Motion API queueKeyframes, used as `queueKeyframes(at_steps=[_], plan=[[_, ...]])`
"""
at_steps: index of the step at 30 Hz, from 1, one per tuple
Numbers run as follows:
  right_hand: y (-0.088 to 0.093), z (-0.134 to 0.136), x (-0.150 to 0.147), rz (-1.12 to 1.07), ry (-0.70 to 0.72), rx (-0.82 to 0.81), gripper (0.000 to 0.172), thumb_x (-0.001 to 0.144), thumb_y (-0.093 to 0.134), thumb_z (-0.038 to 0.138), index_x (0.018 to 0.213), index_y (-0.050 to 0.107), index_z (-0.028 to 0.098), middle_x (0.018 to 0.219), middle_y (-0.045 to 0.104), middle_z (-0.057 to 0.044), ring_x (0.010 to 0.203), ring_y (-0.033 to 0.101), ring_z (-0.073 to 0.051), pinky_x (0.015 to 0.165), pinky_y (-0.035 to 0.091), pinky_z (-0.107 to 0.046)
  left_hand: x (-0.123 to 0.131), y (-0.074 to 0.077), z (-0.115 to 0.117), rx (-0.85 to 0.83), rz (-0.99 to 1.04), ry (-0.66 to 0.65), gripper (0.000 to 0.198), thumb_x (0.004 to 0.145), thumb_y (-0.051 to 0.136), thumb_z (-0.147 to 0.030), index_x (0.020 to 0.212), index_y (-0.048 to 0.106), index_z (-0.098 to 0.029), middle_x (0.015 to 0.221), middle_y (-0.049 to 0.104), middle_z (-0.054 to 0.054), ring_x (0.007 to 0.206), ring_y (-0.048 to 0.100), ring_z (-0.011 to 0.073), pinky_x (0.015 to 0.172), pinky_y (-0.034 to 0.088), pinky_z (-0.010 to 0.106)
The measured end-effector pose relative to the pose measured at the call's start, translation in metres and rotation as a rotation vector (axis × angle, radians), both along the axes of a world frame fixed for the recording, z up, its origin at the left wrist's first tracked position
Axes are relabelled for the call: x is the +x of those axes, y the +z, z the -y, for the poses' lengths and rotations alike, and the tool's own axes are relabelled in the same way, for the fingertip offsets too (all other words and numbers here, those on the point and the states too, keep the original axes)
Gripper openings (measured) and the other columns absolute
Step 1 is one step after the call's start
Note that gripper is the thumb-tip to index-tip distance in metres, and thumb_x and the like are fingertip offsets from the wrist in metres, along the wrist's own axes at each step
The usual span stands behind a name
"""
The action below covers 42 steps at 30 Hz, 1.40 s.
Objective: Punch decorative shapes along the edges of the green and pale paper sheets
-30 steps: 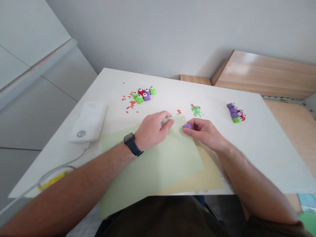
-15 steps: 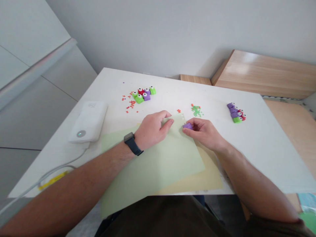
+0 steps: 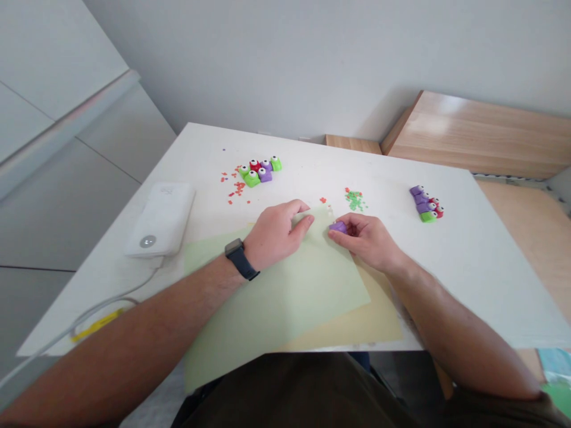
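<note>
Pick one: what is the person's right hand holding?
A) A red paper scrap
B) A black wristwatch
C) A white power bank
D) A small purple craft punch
D. The fingers of the right hand pinch the small purple craft punch at the edge of the pale green paper sheet.
</note>
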State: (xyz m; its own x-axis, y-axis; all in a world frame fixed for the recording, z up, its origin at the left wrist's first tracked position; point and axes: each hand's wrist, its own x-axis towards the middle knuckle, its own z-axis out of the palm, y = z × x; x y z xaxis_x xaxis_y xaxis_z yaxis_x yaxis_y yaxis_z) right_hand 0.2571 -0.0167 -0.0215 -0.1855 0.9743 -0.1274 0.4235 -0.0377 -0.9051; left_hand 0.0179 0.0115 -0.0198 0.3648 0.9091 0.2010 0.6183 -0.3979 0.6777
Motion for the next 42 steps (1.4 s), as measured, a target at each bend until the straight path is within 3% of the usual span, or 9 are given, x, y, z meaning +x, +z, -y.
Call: queueKeyframes(at_steps=[6, 12, 17, 24, 34, 42], plan=[[0.004, 0.0, 0.004, 0.062, 0.008, 0.008, 0.035, 0.085, 0.08, 0.053, 0.094, 0.076, 0.019, 0.077, 0.067, -0.001, 0.065, 0.053, -0.014, 0.059, 0.042, -0.029, 0.0, 0.002, 0.0, -0.005, -0.001, 0.01, 0.028, 0.101, 0.057, -0.043, 0.112, 0.071, -0.02, 0.105, 0.08, 0.004, 0.074, 0.065, 0.0189, 0.075, 0.048, 0.033], [0.003, -0.002, 0.009, 0.024, 0.02, 0.008, 0.035, 0.085, 0.08, 0.052, 0.098, 0.075, 0.019, 0.088, 0.072, -0.003, 0.075, 0.058, -0.016, 0.07, 0.048, -0.03, 0.0, 0.001, 0.001, -0.012, -0.022, 0.001, 0.029, 0.101, 0.057, -0.043, 0.111, 0.071, -0.02, 0.102, 0.08, 0.004, 0.072, 0.064, 0.0184, 0.074, 0.048, 0.033], [0.01, -0.002, 0.011, -0.036, 0.048, -0.024, 0.032, 0.087, 0.08, 0.048, 0.098, 0.074, 0.018, 0.088, 0.069, -0.003, 0.076, 0.057, -0.015, 0.07, 0.047, -0.03, 0.0, 0.0, 0.0, -0.008, -0.02, 0.005, 0.03, 0.101, 0.057, -0.044, 0.112, 0.071, -0.02, 0.104, 0.08, 0.004, 0.07, 0.063, 0.0175, 0.074, 0.047, 0.033], [0.012, -0.009, 0.017, -0.218, -0.136, -0.082, 0.037, 0.084, 0.082, 0.05, 0.1, 0.073, 0.018, 0.073, 0.06, 0.002, 0.055, 0.041, -0.009, 0.049, 0.03, -0.026, -0.001, 0.002, 0.0, -0.015, -0.017, 0.031, 0.03, 0.101, 0.057, -0.044, 0.112, 0.072, -0.02, 0.1, 0.08, 0.004, 0.069, 0.064, 0.0182, 0.072, 0.047, 0.033], [0.006, -0.016, 0.024, -0.248, -0.244, 0.021, 0.038, 0.087, 0.08, 0.054, 0.103, 0.073, 0.02, 0.077, 0.063, 0.001, 0.053, 0.046, -0.01, 0.048, 0.033, -0.028, -0.002, 0.001, -0.001, -0.019, -0.024, 0.034, 0.031, 0.101, 0.056, -0.044, 0.112, 0.072, -0.02, 0.104, 0.081, 0.005, 0.072, 0.066, 0.0188, 0.073, 0.048, 0.034], [0.007, -0.019, 0.026, -0.238, -0.295, 0.049, 0.039, 0.086, 0.081, 0.051, 0.106, 0.073, 0.019, 0.076, 0.061, 0.002, 0.055, 0.046, -0.01, 0.05, 0.033, -0.028, -0.003, -0.001, -0.002, -0.014, -0.034, 0.027, 0.031, 0.101, 0.056, -0.045, 0.111, 0.072, -0.02, 0.096, 0.08, 0.004, 0.067, 0.064, 0.0187, 0.072, 0.047, 0.034]])
